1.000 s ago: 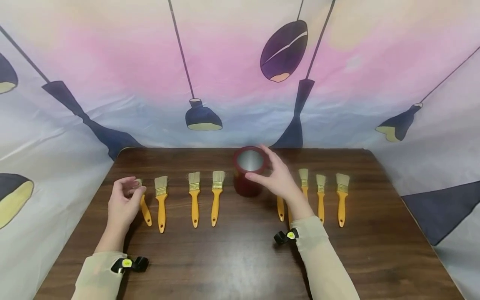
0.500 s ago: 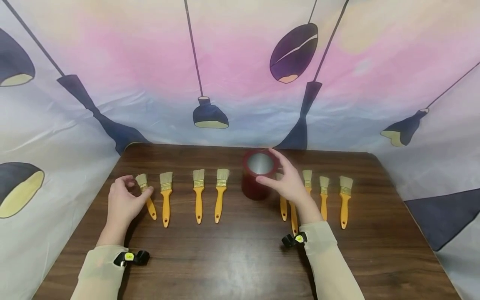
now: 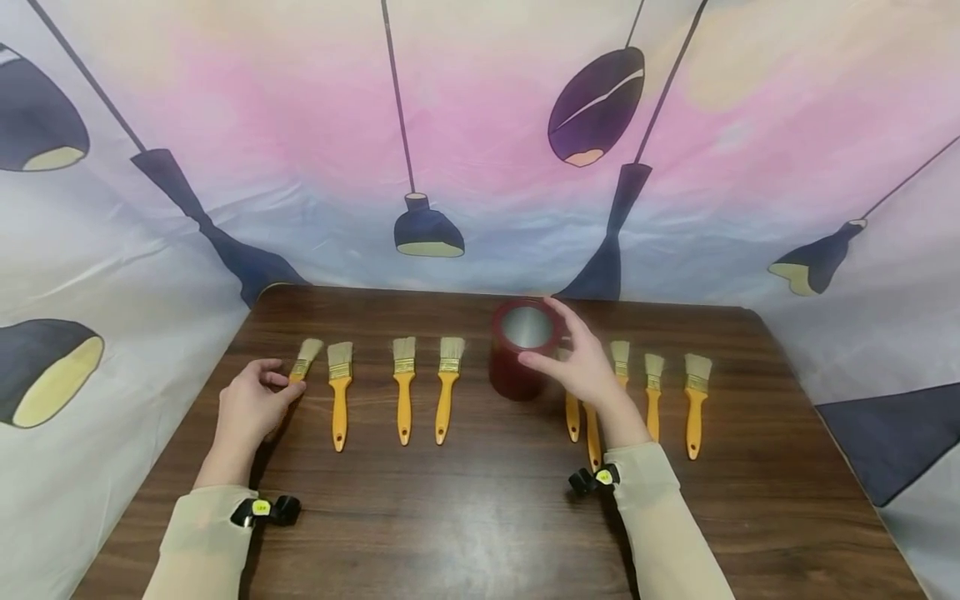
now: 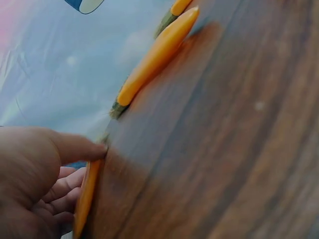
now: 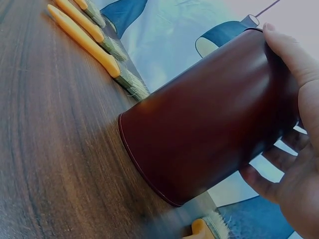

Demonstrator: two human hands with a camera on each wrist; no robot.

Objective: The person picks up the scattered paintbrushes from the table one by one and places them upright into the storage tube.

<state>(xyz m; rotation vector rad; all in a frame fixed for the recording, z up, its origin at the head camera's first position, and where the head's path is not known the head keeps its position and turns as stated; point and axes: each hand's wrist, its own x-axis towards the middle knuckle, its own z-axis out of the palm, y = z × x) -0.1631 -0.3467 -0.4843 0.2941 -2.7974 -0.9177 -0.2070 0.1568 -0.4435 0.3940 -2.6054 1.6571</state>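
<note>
My left hand (image 3: pixel 251 404) pinches the leftmost paintbrush (image 3: pixel 307 354) between thumb and fingers. That brush has pale bristles and a yellow handle; the hand hides most of its handle in the head view. In the left wrist view the brush handle (image 4: pixel 85 199) lies between the thumb tip and the curled fingers, close over the table. My right hand (image 3: pixel 588 367) grips a dark red cylindrical pot (image 3: pixel 512 371) near its rim, from its right side. The pot stands upright with a grey interior. In the right wrist view the thumb lies at the rim and the fingers wrap the far side.
Three more paintbrushes (image 3: pixel 404 396) lie between the left hand and the pot, bristles pointing away. Several others (image 3: pixel 693 408) lie to the right, some partly behind the right hand. The brown wooden table (image 3: pixel 450 517) ends at a printed cloth backdrop (image 3: pixel 300 150).
My left hand has taken hold of the leftmost paintbrush and turned it, its bristles swinging from the left to the right. My right hand stays on the pot. The head view has shifted slightly.
</note>
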